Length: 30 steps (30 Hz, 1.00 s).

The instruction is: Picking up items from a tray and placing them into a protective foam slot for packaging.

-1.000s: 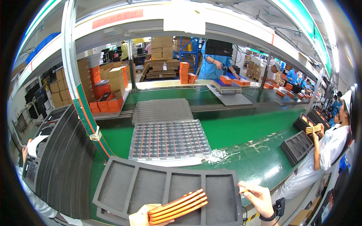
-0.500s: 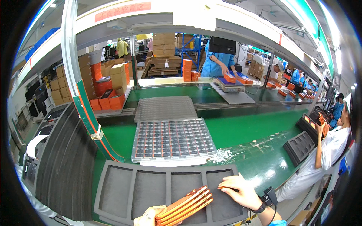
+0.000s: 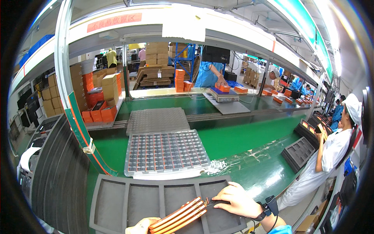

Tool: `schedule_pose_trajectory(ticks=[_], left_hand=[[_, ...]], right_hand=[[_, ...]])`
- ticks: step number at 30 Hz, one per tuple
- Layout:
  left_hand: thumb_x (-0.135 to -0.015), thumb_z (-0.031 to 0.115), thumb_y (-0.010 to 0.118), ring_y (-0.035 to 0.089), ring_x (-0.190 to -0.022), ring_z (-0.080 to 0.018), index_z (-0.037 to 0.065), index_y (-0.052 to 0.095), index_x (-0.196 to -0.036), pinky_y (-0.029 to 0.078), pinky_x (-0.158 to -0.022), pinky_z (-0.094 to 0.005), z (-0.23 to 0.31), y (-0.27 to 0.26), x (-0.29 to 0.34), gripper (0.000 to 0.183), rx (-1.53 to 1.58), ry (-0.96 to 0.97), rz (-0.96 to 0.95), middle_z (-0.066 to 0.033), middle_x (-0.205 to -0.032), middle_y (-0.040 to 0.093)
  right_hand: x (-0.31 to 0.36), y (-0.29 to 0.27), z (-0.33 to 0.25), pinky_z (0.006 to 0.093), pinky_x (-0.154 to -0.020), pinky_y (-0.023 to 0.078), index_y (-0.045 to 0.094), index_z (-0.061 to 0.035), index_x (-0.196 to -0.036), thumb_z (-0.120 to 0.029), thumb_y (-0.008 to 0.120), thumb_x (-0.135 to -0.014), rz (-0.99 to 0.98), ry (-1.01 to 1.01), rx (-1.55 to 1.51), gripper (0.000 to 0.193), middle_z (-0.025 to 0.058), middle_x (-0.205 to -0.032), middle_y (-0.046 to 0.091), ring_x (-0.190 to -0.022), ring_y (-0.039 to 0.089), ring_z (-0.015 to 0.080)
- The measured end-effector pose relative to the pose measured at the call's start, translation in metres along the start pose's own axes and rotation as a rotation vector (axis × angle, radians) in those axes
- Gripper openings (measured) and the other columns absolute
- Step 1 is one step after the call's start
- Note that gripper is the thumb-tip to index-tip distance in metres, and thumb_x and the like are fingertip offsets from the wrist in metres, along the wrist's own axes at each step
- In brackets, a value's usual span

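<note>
Low in the view, my left hand [image 3: 142, 226] is closed around one end of a fanned stack of flat copper-orange slabs [image 3: 178, 216] with shiny edges. My right hand [image 3: 235, 201] is at the stack's other end, fingers drawn together. Thin dark strips [image 3: 210, 201] show between its fingertips and the slabs; what exactly it grips is too small to make out. Under both hands lies a black foam tray [image 3: 161, 195] with several recessed compartments. Beyond it sits a clear plastic tray [image 3: 167, 152] filled with rows of small dark pieces and orange strips.
A second clear tray [image 3: 156, 119] lies behind the filled one. Stacked black foam sheets [image 3: 58, 175] stand at left beside a metal post [image 3: 64, 58]. Orange boxes [image 3: 103, 111] sit back left. At right, a co-worker in white [image 3: 331, 152] stands near another foam tray [image 3: 298, 152].
My right hand has moved left to the stack's end; the orange-edged piece seen at its fingertips no longer shows apart. The whole view has shifted slightly; my left hand keeps its hold.
</note>
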<state>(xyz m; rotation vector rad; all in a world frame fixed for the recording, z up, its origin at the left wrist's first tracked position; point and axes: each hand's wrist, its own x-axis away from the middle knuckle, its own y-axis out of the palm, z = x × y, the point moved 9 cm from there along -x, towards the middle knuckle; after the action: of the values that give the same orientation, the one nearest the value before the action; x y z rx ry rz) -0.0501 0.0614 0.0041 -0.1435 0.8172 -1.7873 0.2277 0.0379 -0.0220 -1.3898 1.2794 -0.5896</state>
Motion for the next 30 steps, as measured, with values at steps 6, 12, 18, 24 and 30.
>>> schedule_pose_trajectory(ticks=[6,12,18,24,30], left_hand=[[-0.069,0.024,0.091,0.072,-0.084,-0.0254,0.007,0.068,-0.106,0.057,-0.075,-0.0325,0.002,0.0,0.005,0.047,-0.038,0.118,0.041,-0.0106,-0.097,0.071],[-0.069,0.028,0.09,0.071,-0.082,-0.0265,0.008,0.067,-0.105,0.056,-0.073,-0.0327,0.001,0.003,0.003,0.047,-0.066,0.148,0.03,-0.0096,-0.096,0.072],[-0.069,0.029,0.09,0.071,-0.082,-0.0275,0.008,0.068,-0.104,0.056,-0.073,-0.0335,0.001,-0.001,0.009,0.046,-0.074,0.143,0.046,-0.0097,-0.095,0.071],[-0.07,0.028,0.089,0.071,-0.082,-0.0281,0.008,0.067,-0.104,0.057,-0.074,-0.0337,-0.001,-0.003,0.007,0.045,-0.05,0.123,0.026,-0.0111,-0.095,0.071],[-0.071,0.03,0.089,0.071,-0.083,-0.0286,0.008,0.067,-0.104,0.057,-0.073,-0.0335,-0.001,-0.001,0.002,0.045,-0.045,0.122,0.013,-0.0112,-0.095,0.071]], right_hand=[[-0.02,-0.009,-0.013,0.0388,-0.091,0.045,0.069,-0.0099,-0.11,-0.026,0.072,-0.088,0.081,-0.091,0.017,0.028,0.006,-0.103,0.063,-0.102,0.058,0.0262],[-0.024,0.007,-0.008,0.0363,-0.088,0.045,0.066,-0.01,-0.105,-0.019,0.072,-0.087,-0.07,-0.053,0.043,0.021,0.0051,-0.099,0.062,-0.1,0.058,0.0255],[-0.021,0.006,0.001,0.0337,-0.08,0.052,0.068,-0.0056,-0.099,-0.014,0.072,-0.089,0.008,0.009,-0.224,0.014,0.0079,-0.094,0.066,-0.091,0.065,0.0247],[-0.009,0.001,0.013,0.0265,-0.074,0.056,0.073,-0.0041,-0.101,-0.014,0.073,-0.091,0.121,0.306,-0.686,0.014,0.0056,-0.096,0.074,-0.085,0.069,0.0119],[-0.023,-0.025,-0.015,0.0265,-0.073,0.058,0.072,0.001,-0.095,0.001,0.074,-0.087,0.245,0.057,-0.719,0.009,0.0111,-0.096,0.074,-0.085,0.072,0.0156]])
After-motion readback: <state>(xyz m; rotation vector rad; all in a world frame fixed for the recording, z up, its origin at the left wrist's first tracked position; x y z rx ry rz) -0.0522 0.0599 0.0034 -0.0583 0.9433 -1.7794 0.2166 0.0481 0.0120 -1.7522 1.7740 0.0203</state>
